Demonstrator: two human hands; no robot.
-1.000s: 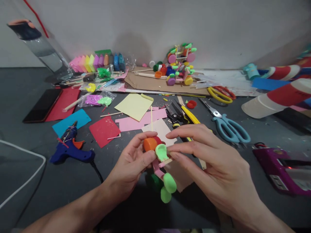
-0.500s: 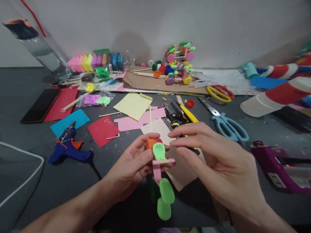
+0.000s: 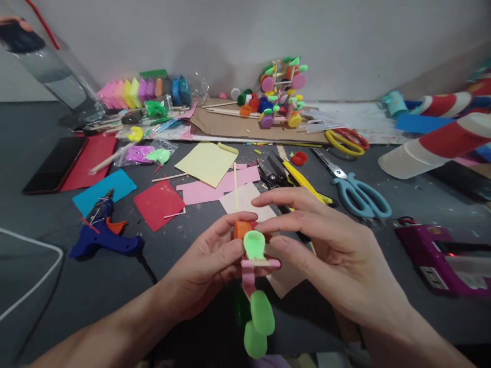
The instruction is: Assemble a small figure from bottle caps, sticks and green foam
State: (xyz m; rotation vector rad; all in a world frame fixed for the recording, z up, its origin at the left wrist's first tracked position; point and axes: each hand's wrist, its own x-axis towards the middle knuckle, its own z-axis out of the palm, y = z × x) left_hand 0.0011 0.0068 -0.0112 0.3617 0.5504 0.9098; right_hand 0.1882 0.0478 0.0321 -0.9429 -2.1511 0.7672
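My left hand (image 3: 207, 258) is closed around a small handmade craft model, thumb and fingers pinching it from the left. At the model's top sits a light green clay piece (image 3: 254, 244) with a hollowed face, beside an orange part (image 3: 241, 231). A pink strip (image 3: 248, 278) runs down below a short crossbar (image 3: 261, 263). Two green ovals (image 3: 263, 313) hang lowest, towards me. My right hand (image 3: 330, 250) hovers at the model's right side, fingers stretched and apart, with nothing visible in them. Whether its fingertips touch the model I cannot tell.
A blue glue gun (image 3: 103, 232) lies at left by coloured paper. Black-handled pliers (image 3: 272, 174), a yellow cutter (image 3: 303, 181) and blue scissors (image 3: 353, 191) lie beyond my hands. A purple device (image 3: 433, 255) is at right. Similar colourful models (image 3: 284, 92) stand at the back.
My right hand has moved left, closer to the model. The left hand and model sit slightly lower in view, and the camera view has shifted a little.
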